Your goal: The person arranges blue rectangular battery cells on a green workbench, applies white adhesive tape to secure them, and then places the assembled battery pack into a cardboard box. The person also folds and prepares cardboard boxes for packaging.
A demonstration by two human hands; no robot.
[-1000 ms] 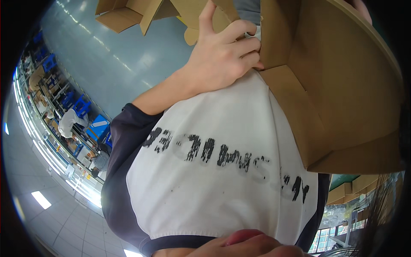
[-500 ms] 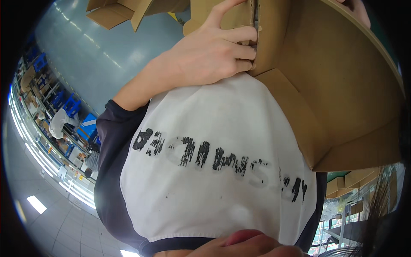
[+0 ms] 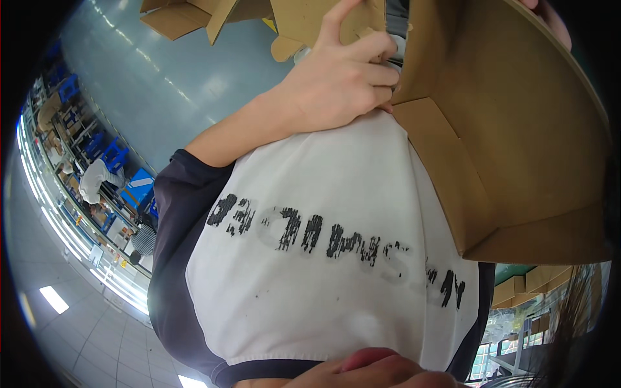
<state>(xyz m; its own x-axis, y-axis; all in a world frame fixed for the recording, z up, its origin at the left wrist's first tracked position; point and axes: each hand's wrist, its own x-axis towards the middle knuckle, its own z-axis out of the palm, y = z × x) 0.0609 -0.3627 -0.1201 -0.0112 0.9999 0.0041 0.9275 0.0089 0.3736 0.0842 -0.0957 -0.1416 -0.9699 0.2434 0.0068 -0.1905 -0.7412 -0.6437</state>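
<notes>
A large brown cardboard box (image 3: 517,129) is pressed against my white printed shirt (image 3: 323,291), filling the upper right. My left hand (image 3: 336,84) reaches up from a dark sleeve and grips the box's near edge, fingers curled over a flap. Only the fingertips of my right hand (image 3: 551,22) show, hooked over the box's far rim at the top right. The inside of the box is hidden.
More open cardboard boxes (image 3: 194,16) lie on the blue-grey floor (image 3: 168,84) at the top. Far left, people work at benches with blue crates (image 3: 103,174) along a bright window line. Stacked cartons (image 3: 537,284) stand at the lower right.
My left hand has shifted its grip slightly along the box's edge, and the box and my torso have moved a little in view.
</notes>
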